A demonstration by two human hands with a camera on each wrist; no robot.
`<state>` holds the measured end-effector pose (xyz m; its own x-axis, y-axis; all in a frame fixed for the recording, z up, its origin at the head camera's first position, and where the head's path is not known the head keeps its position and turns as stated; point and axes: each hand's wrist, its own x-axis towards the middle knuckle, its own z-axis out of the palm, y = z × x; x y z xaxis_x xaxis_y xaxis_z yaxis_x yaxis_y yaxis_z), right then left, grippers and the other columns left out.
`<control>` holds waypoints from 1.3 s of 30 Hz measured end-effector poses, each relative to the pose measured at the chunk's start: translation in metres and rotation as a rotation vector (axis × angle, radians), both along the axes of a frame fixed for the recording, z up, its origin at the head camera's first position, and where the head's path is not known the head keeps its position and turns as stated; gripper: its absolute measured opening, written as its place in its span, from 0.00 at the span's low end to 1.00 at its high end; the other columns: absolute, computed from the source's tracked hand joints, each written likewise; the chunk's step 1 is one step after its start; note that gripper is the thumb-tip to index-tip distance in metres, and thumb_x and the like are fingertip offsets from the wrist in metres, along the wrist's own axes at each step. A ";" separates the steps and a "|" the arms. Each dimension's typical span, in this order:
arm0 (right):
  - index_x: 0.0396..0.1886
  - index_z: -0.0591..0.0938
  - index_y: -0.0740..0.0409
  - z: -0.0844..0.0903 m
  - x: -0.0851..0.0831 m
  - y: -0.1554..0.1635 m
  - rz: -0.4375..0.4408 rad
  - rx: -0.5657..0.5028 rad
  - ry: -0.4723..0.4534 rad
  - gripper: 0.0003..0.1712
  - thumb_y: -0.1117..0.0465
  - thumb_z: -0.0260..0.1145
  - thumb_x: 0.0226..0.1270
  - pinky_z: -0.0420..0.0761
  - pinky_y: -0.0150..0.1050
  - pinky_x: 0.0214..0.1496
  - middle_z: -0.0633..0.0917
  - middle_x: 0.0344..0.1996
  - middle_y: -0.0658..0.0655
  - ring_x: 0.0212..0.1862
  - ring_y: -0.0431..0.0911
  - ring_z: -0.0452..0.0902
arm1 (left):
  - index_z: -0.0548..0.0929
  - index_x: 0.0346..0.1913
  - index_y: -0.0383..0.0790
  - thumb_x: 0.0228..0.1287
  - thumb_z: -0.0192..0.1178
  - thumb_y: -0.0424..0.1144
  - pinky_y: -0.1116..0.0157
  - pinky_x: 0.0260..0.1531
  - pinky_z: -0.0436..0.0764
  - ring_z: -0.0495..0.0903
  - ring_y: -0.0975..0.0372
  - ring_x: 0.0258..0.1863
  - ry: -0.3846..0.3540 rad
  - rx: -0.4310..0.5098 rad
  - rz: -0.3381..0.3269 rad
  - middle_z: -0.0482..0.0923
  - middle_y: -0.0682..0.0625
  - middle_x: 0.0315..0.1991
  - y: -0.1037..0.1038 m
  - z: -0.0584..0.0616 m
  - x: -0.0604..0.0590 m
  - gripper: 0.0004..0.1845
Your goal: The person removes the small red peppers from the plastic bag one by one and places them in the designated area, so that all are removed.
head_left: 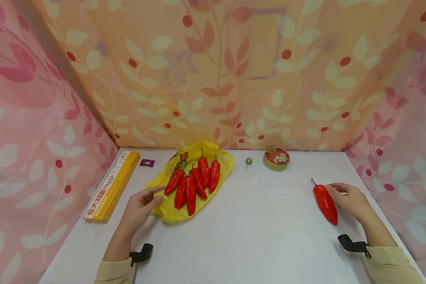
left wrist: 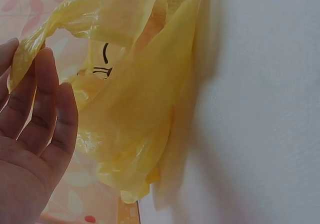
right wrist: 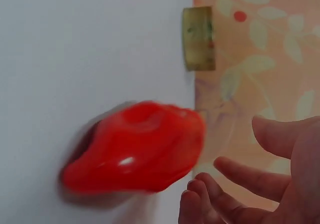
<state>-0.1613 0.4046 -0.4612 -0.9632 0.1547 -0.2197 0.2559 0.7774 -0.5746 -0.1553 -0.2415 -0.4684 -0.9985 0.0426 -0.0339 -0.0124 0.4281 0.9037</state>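
Note:
A yellow plastic bag (head_left: pixel 168 207) lies spread on the white table with several red peppers (head_left: pixel 190 195) on it. My left hand (head_left: pixel 140 207) is at the bag's left edge; in the left wrist view, its thumb and fingers pinch a fold of the bag (left wrist: pixel 135 103). Over on the right, a single red pepper (head_left: pixel 325 204) with a dark stem lies on the table. Just right of it is my right hand (head_left: pixel 349 200). The right wrist view shows this hand (right wrist: pixel 245 189) with fingers spread and nothing held, a gap between it and the pepper (right wrist: pixel 140 149).
A yellow and white pasta box (head_left: pixel 113 187) lies at the left, with a small purple packet (head_left: pixel 147 162) beside it. Towards the back stand a round red-topped tin (head_left: pixel 276 159) and a small green wrapped ball (head_left: pixel 248 161). Patterned curtains (head_left: pixel 216 79) enclose the table.

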 end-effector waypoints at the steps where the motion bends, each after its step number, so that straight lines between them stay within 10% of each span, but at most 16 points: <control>1: 0.73 0.65 0.70 0.003 0.000 -0.003 0.004 0.001 0.028 0.48 0.32 0.50 0.75 0.86 0.55 0.43 0.69 0.62 0.81 0.54 0.69 0.75 | 0.81 0.64 0.48 0.69 0.63 0.56 0.79 0.50 0.76 0.70 0.54 0.57 -0.001 0.000 0.001 0.76 0.48 0.65 0.000 0.000 0.000 0.26; 17: 0.71 0.70 0.61 0.049 -0.015 -0.097 0.146 -0.233 0.218 0.39 0.38 0.59 0.73 0.87 0.40 0.44 0.82 0.58 0.70 0.52 0.59 0.83 | 0.81 0.64 0.50 0.68 0.64 0.55 0.77 0.51 0.76 0.69 0.55 0.57 0.040 0.033 -0.017 0.75 0.49 0.66 -0.001 0.001 0.002 0.25; 39: 0.69 0.75 0.54 0.026 -0.079 -0.236 0.307 -0.542 0.202 0.33 0.48 0.70 0.68 0.87 0.44 0.46 0.81 0.61 0.63 0.57 0.57 0.81 | 0.81 0.64 0.53 0.65 0.66 0.57 0.72 0.47 0.81 0.73 0.52 0.51 0.037 0.038 -0.016 0.78 0.50 0.60 -0.001 0.000 0.001 0.26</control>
<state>-0.2406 0.1688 -0.4356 -0.9764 -0.2160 0.0006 -0.0857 0.3844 -0.9192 -0.1547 -0.2427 -0.4683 -0.9982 0.0596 0.0051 0.0282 0.3935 0.9189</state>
